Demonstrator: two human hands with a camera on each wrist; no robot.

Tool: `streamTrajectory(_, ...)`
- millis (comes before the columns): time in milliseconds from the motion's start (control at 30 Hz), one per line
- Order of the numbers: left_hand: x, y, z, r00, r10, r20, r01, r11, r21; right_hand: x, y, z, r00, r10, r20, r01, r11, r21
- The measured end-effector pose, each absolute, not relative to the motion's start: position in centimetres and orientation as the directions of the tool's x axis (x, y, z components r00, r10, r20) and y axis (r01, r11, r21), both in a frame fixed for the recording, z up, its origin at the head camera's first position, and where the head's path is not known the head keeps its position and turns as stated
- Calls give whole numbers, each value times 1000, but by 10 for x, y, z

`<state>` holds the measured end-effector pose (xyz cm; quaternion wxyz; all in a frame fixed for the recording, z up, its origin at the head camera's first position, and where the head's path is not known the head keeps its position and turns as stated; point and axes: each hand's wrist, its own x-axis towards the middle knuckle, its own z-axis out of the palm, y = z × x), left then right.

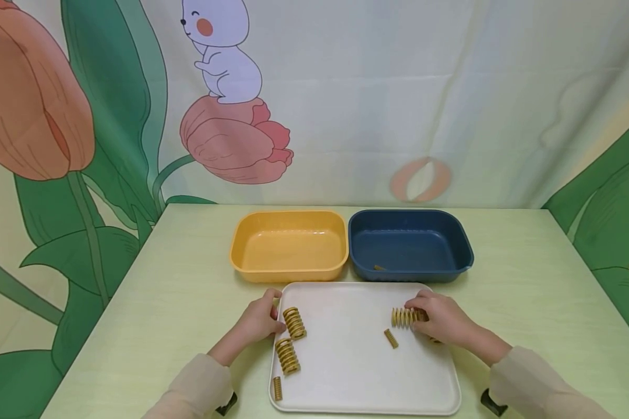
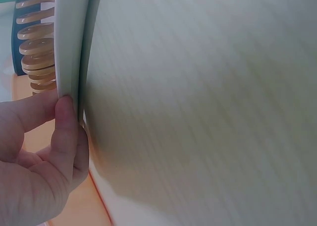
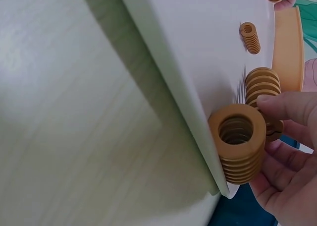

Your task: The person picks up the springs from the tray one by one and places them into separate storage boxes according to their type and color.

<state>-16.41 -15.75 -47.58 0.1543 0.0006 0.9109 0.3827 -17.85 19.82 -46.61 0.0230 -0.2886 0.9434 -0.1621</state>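
Observation:
My left hand (image 1: 259, 319) pinches the left rim of a white tray (image 1: 346, 372) between thumb and fingers, as the left wrist view shows. Beside it on the tray lie two large yellow coil springs (image 1: 294, 323) and a small spring (image 1: 277, 388). At the tray's right side, my right hand (image 1: 442, 319) holds a large coil spring (image 3: 261, 80) between thumb and fingers. Another large spring (image 3: 242, 161) lies right by the tray's edge, mostly hidden under this hand in the head view. A small spring (image 1: 391, 338) lies just left of the right hand.
Behind the tray stand a yellow bin (image 1: 288, 273) and a dark blue bin (image 1: 414, 274), side by side. One small spring (image 1: 380, 267) lies in the blue bin. A printed curtain (image 1: 346, 116) hangs behind the light green table (image 1: 519, 262).

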Motion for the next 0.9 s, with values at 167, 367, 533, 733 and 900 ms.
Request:
streamTrajectory(167, -164, -157, -476, -953, 120, -279, -113, 711, 694, -179, 198, -465, -828, -557, 60, -543, 773, -328)
streamTrajectory(367, -164, -157, -476, -952, 119, -281, -113, 718, 687, -181, 198, -464, -833, -551, 54, -533, 771, -350)
streamTrajectory(533, -165, -157, -477, -952, 115, -285, -116, 725, 679, -181, 197, -461, -831, -551, 76, -541, 767, -345)
streamTrajectory(733, -165, -157, -477, -951, 115, -286, -114, 729, 675, -181, 195, -457, -841, -536, 74, -524, 773, -358)
streamTrajectory(900, -165, -157, -476, -952, 118, -282, -111, 727, 678, -181, 193, -454, -850, -522, 75, -508, 775, -376)
